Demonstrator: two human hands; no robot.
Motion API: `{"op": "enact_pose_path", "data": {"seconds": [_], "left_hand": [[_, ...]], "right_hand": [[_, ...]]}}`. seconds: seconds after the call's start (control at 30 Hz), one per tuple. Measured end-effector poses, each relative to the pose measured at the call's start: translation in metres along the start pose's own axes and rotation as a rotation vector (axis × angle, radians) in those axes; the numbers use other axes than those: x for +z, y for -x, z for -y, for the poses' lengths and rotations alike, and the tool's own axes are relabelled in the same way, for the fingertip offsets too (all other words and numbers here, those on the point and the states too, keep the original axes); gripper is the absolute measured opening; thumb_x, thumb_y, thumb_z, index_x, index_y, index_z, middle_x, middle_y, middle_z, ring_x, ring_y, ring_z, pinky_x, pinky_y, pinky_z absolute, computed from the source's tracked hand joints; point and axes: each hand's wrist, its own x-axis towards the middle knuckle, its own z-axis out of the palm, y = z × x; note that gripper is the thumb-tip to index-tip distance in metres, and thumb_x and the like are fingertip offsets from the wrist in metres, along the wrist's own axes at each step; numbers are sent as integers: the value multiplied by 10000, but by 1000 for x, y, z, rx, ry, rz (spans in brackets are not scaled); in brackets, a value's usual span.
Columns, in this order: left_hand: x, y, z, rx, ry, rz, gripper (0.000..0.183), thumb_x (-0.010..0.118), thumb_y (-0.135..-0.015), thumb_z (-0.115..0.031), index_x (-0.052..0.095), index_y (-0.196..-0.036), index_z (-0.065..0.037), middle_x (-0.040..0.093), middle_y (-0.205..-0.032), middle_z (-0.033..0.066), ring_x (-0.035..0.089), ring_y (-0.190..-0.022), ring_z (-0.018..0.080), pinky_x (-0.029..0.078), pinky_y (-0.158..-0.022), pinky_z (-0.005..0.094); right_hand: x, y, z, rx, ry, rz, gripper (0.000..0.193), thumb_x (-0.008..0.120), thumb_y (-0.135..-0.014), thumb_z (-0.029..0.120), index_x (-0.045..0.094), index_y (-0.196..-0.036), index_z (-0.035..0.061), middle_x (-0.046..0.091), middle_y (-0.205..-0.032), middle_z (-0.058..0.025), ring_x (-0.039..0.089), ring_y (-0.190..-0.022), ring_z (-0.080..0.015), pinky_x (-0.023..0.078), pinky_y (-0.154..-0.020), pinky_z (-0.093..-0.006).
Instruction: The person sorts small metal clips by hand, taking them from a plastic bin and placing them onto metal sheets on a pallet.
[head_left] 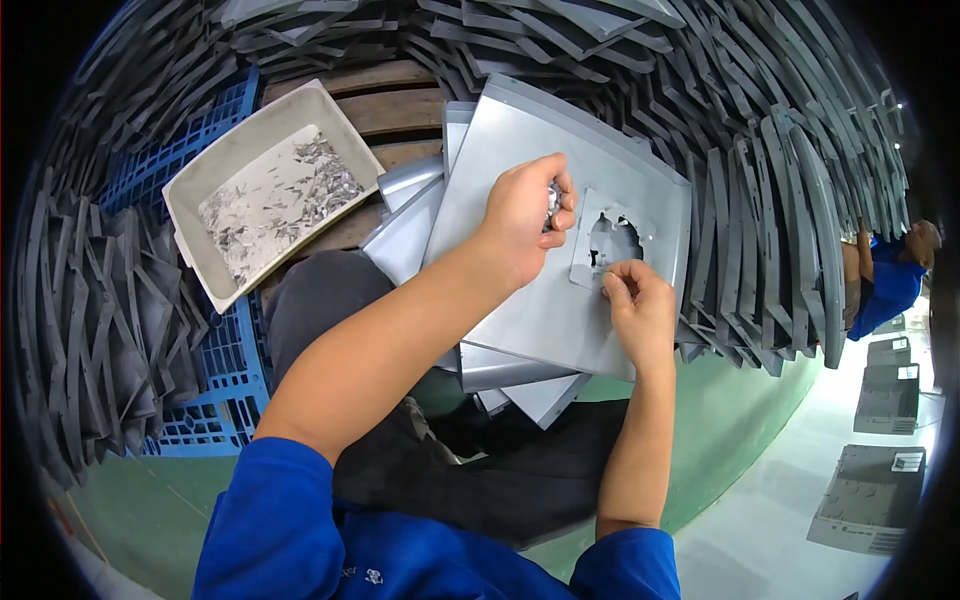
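A square grey sheet-metal panel [520,150] with folded edges lies tilted in front of me, on top of other panels. Toward its right side is a ragged round opening [622,240] within a rectangular outline. My left hand [530,212] is closed above the panel, and small shiny metal scraps [553,200] show between its fingers. At the lower edge of the opening, my right hand [638,300] pinches with thumb and forefinger. Whatever lies between those fingertips is too small or hidden to make out.
A beige plastic tub [185,215] holding metal scraps sits at the left, by wooden slats [390,108] and a blue plastic pallet [225,360]. Stacked metal panels [745,240] surround the work spot. Another person [888,280] in blue is at the far right.
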Motion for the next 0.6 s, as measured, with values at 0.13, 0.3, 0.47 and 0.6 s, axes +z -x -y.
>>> {"op": "enact_pose_path", "data": {"seconds": [0.13, 0.3, 0.47, 0.6], "left_hand": [[3, 2, 1, -9, -31, -10, 202, 519, -931, -232, 487, -785, -95, 517, -699, 36, 432, -522, 91, 258, -394, 216], [8, -3, 1, -1, -59, 17, 214, 533, -924, -236, 487, -773, -91, 519, -693, 40, 431, -521, 99, 258, -397, 222], [16, -14, 12, 12, -4, 48, 204, 537, -896, -239, 499, -740, -112, 509, -647, 27, 425, -479, 93, 252, -381, 234], [-8, -16, 9, -92, 67, -6, 200, 544, -915, -273, 516, -768, -140, 539, -652, 9, 460, -460, 92, 289, -342, 208]], "right_hand": [[5, -1, 1, -104, 174, -16, 75, 610, -842, 30, 639, -863, -35, 644, -722, -94, 590, -618, -143, 475, -604, -274], [1, -6, 10, -134, 189, -56, 52, 638, -794, 19, 644, -831, -17, 642, -773, -162, 620, -670, -313, 487, -639, -373], [-9, -6, 5, -231, 312, -82, 111, 625, -805, 50, 679, -882, -9, 665, -830, -198, 659, -760, -349, 513, -695, -402], [7, -5, 0, -256, 265, -119, 97, 625, -805, 86, 610, -755, 5, 624, -779, -197, 602, -710, -410, 482, -643, -469]]}}
